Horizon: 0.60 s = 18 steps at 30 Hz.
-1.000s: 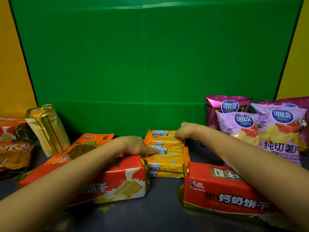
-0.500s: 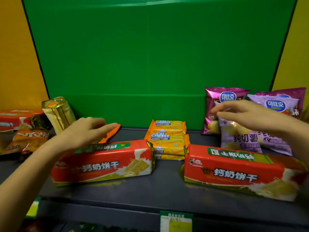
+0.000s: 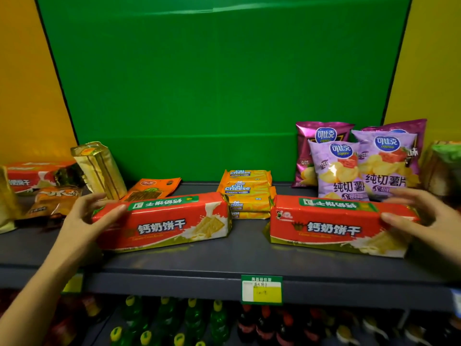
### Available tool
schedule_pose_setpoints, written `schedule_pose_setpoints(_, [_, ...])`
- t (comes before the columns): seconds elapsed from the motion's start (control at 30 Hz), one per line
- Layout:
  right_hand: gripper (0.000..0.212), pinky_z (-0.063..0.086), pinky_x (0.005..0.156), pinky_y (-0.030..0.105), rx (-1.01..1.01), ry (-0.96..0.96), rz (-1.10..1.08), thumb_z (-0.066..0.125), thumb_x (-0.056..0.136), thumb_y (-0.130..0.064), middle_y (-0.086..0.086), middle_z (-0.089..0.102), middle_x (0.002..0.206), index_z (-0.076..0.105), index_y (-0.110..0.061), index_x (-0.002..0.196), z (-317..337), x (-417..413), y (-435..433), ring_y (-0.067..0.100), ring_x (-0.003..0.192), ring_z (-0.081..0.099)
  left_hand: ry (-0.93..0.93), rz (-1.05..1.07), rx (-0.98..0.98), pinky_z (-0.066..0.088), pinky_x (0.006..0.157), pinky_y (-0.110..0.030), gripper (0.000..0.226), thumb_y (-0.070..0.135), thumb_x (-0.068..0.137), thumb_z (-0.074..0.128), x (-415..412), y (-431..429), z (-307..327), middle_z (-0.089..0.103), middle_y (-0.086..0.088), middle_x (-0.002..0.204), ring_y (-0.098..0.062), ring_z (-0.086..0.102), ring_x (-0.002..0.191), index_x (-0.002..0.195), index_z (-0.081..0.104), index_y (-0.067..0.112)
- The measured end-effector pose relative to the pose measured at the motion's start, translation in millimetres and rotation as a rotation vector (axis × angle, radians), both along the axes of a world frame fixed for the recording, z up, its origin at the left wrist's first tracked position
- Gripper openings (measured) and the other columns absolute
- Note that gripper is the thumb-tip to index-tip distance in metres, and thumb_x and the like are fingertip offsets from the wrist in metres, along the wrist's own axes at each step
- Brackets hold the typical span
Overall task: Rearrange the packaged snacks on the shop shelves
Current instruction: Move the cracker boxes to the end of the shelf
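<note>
Two long red biscuit packs lie side by side on the dark shelf (image 3: 249, 255). My left hand (image 3: 82, 218) wraps the left end of the left red pack (image 3: 164, 221), thumb on its front, fingers behind. At the far end of the right red pack (image 3: 331, 223), my right hand (image 3: 429, 218) holds it the same way, thumb on the front face. A stack of orange cheese wafer packs (image 3: 245, 191) sits behind the gap between them. Purple chip bags (image 3: 359, 161) stand at the back right.
A gold foil bag (image 3: 99, 168) leans at back left beside a flat orange pouch (image 3: 152, 188), a brown snack bag (image 3: 55, 201) and another red pack (image 3: 32, 176). A green bag (image 3: 446, 166) is at far right. A price tag (image 3: 261, 288) hangs on the shelf edge; bottles (image 3: 189, 318) below.
Both hands left the wafer stack, opened outward, and have now come down onto the outer ends of the two red packs. The view has pulled back and lowered.
</note>
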State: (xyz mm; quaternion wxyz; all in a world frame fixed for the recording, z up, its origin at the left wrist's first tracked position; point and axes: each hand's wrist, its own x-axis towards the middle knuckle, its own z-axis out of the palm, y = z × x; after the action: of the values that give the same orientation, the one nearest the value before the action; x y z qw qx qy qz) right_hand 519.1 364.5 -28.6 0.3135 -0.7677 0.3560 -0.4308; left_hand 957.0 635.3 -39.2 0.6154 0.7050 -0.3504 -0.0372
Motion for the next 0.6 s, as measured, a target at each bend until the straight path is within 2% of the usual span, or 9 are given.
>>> schedule_pose_setpoints(0.03, [0.039,0.047,0.055,-0.001,0.026,-0.064,0.021,0.081,0.057,-0.041,-0.018,0.066,0.087,0.06,-0.044,0.089,-4.6,2.5,1.9,0.009,0.099,0.065,0.069,-0.025,-0.053,0.047,0.066,-0.029,0.092,0.063,0.046,0.075,-1.4,0.0,-2.0,0.051,-0.003,0.118,-0.029,0.053,0.112,0.124,0.05,0.021])
schedule_pose_setpoints(0.07, [0.041,0.048,0.053,0.001,0.073,-0.129,0.043,0.081,0.06,-0.023,-0.016,0.062,0.09,0.057,-0.04,0.089,-8.0,5.7,4.1,0.021,0.103,0.063,0.126,-0.053,-0.09,0.05,0.062,-0.03,0.081,0.055,0.047,0.079,-1.8,1.1,-4.0,0.054,-0.004,0.115,-0.03,0.057,0.108,0.118,0.054,0.025])
schedule_pose_setpoints(0.1, [0.048,0.049,0.053,0.003,0.127,-0.179,0.069,0.083,0.055,-0.019,-0.013,0.06,0.093,0.056,-0.038,0.091,-11.3,7.6,5.6,0.026,0.102,0.063,0.172,-0.087,-0.103,0.053,0.056,-0.029,0.073,0.055,0.044,0.082,-1.1,2.1,-6.1,0.059,-0.004,0.11,-0.028,0.06,0.1,0.108,0.059,0.031])
schedule_pose_setpoints(0.17, [0.079,0.054,0.058,0.009,0.201,-0.188,0.109,0.092,0.025,-0.042,-0.007,0.064,0.097,0.058,-0.033,0.096,-16.6,7.3,6.8,0.018,0.088,0.068,0.24,-0.149,-0.109,0.056,0.051,-0.024,0.055,0.051,0.048,0.083,-0.6,3.6,-8.4,0.063,-0.007,0.106,-0.023,0.063,0.09,0.096,0.06,0.035])
schedule_pose_setpoints(0.23, [0.104,0.057,0.064,0.016,0.259,-0.194,0.132,0.088,0.005,-0.055,-0.001,0.074,0.097,0.062,-0.025,0.101,-22.9,3.9,2.2,0.011,0.077,0.072,0.253,-0.171,-0.077,0.057,0.057,-0.027,0.038,0.029,0.065,0.079,-0.6,5.4,-7.9,0.065,-0.011,0.106,-0.026,0.064,0.093,0.097,0.059,0.031])
schedule_pose_setpoints(0.3, [0.106,0.056,0.058,0.014,0.291,-0.165,0.148,0.087,0.001,-0.056,-0.008,0.077,0.085,0.064,-0.02,0.098,-24.5,2.6,1.4,0.005,0.07,0.072,0.209,-0.206,0.032,0.054,0.066,-0.03,0.074,0.041,0.039,0.091,-1.1,6.2,-6.5,0.073,-0.007,0.094,-0.026,0.068,0.091,0.104,0.06,0.022])
schedule_pose_setpoints(0.37, [0.104,0.052,0.054,0.009,0.26,-0.132,0.134,0.085,0.002,-0.061,-0.018,0.075,0.079,0.064,-0.02,0.096,-23.8,3.5,3.7,0.0,0.068,0.071,0.171,-0.206,0.108,0.053,0.068,-0.031,0.105,0.053,0.008,0.089,-7.0,8.0,-3.5,0.076,-0.002,0.084,-0.021,0.07,0.083,0.103,0.063,0.017])
schedule_pose_setpoints(0.5, [0.099,0.049,0.053,0.004,0.164,-0.138,0.079,0.077,0.006,-0.073,-0.031,0.07,0.073,0.062,-0.025,0.091,-18.5,3.5,16.2,-0.009,0.067,0.068,0.193,-0.192,0.027,0.053,0.072,-0.034,0.102,0.054,0.003,0.087,-21.1,10.2,5.0,0.073,-0.002,0.09,-0.021,0.067,0.086,0.096,0.061,0.023])
schedule_pose_setpoints(0.6, [0.098,0.05,0.056,0.006,0.117,-0.196,0.107,0.073,0.011,-0.078,-0.028,0.071,0.072,0.059,-0.028,0.094,-7.1,2.7,22.4,-0.008,0.066,0.067,0.206,-0.16,-0.108,0.052,0.08,-0.038,0.089,0.047,0.018,0.09,-35.3,13.6,18.6,0.07,-0.004,0.096,-0.023,0.065,0.091,0.098,0.061,0.022])
